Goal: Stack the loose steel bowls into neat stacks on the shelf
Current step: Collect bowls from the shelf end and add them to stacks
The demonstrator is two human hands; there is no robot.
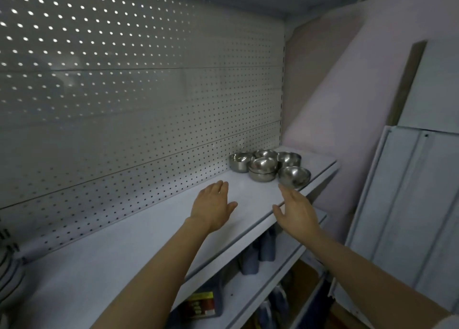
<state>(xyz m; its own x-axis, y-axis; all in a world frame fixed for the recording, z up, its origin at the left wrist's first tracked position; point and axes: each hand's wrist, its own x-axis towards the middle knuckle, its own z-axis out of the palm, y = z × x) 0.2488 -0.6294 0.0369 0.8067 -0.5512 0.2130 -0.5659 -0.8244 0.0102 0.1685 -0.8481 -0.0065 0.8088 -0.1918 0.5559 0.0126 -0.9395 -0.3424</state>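
Several shiny steel bowls cluster at the far right end of the white shelf (124, 249). A short stack of bowls (262, 169) stands in the middle of the cluster. A single bowl (294, 176) sits nearest the front edge, with others behind: one at the back left (239, 162), one at the back middle (266, 153) and one at the back right (289, 158). My left hand (213, 204) hovers flat over the shelf, fingers straight, short of the bowls. My right hand (296, 209) is stretched out at the shelf's front edge, fingertips just below the nearest bowl. Neither hand holds anything.
A perforated metal back panel (139, 100) rises behind the shelf. Lower shelves hold dark bottles (267, 246) and a packaged item (201, 304). White panels (407, 204) lean against the pink wall on the right. Striped objects (7, 274) sit at the left edge.
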